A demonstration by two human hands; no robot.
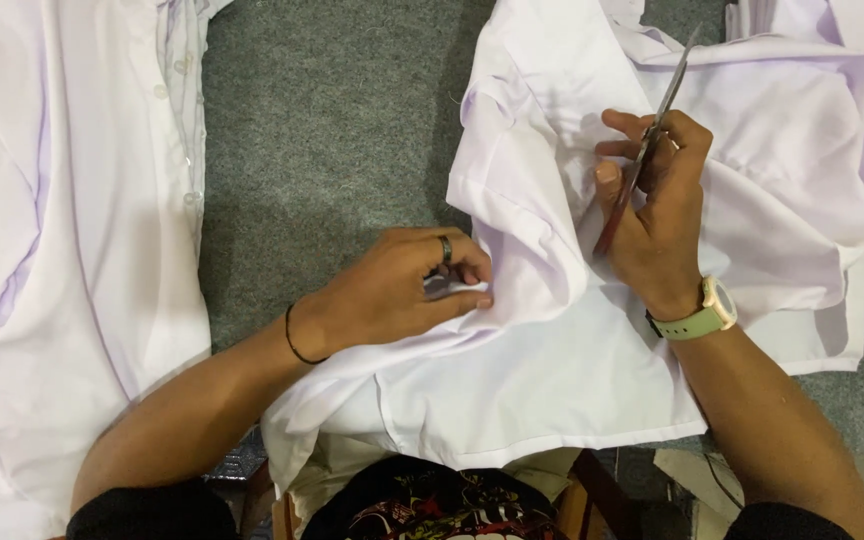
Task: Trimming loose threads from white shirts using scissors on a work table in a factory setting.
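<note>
A grey felt-like table (332, 130) carries everything, and the white shirt (552, 380) bunched at its near edge is the landmark here. Left of that shirt lies a 2nd white garment (62, 200), spread flat with its row of buttons facing the bare grey strip between them; beyond the shirt's far right corner, a 3rd pale garment (852, 40) overlaps the table edge.

The left hand (402, 290) is curled shut, pinching a fold of the shirt near its middle (a ring shows on 1 finger). The right hand (657, 210) is closed around a pair of thread snips (652, 140), the blades pointing away over the shirt's upper folds; whether the blades are parted cannot be told.

The likely trouble is a nick in the cloth: the tips sit just above loose folds, and a slack pinch would let fabric ride up between them. The left fingertips are also near the cutting line.

Open room lies only in the grey strip left of the shirt; the right side is crowded with cloth.
</note>
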